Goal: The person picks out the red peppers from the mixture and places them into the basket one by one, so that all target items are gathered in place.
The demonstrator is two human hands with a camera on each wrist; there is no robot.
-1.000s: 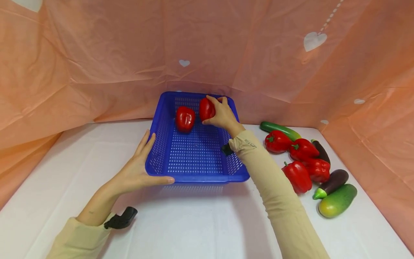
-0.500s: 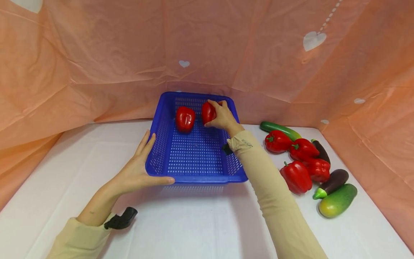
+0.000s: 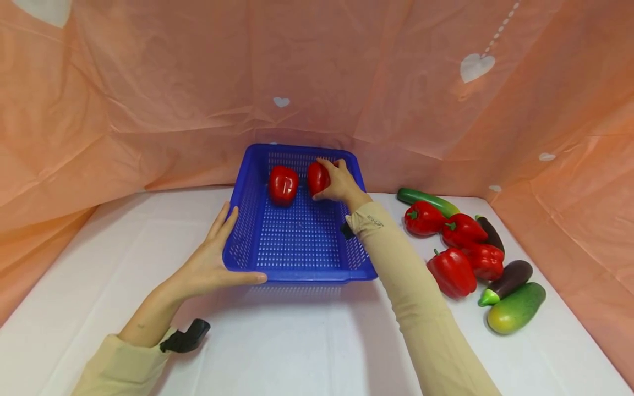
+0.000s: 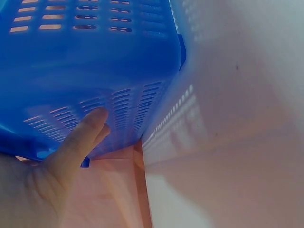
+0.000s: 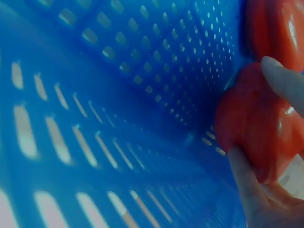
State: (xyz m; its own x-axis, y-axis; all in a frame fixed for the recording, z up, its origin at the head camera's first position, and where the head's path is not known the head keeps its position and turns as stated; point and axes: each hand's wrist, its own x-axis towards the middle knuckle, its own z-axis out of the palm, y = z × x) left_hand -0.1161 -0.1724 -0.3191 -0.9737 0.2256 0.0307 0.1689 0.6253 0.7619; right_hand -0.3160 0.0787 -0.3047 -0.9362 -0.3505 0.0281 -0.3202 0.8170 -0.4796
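A blue perforated basket [image 3: 302,276] stands on the white-covered table. My left hand [image 3: 205,268] touches its near left corner, straight fingers along the left side and thumb along the front rim; in the left wrist view the fingertips [image 4: 97,116] lie against the slotted outer wall. Inside the basket, toward its far right corner, my right hand [image 3: 342,184] grips a red bell pepper [image 3: 316,177] between thumb and fingers. The right wrist view shows that bell pepper [image 5: 254,121] low beside the basket wall. A second red bell pepper [image 3: 284,186] lies to its left.
Right of the basket, several more red bell peppers [image 3: 452,272] lie in a cluster. Around them are a green cucumber [image 3: 428,201], a dark eggplant [image 3: 510,280], another dark slim vegetable [image 3: 490,234] and a yellow-green cucumber [image 3: 517,309]. An orange cloth [image 3: 317,71] hangs behind the basket.
My right hand has shifted slightly right and nearer with the bell pepper, still gripping it. The left hand and the basket have stayed put, while the head view has tilted slightly.
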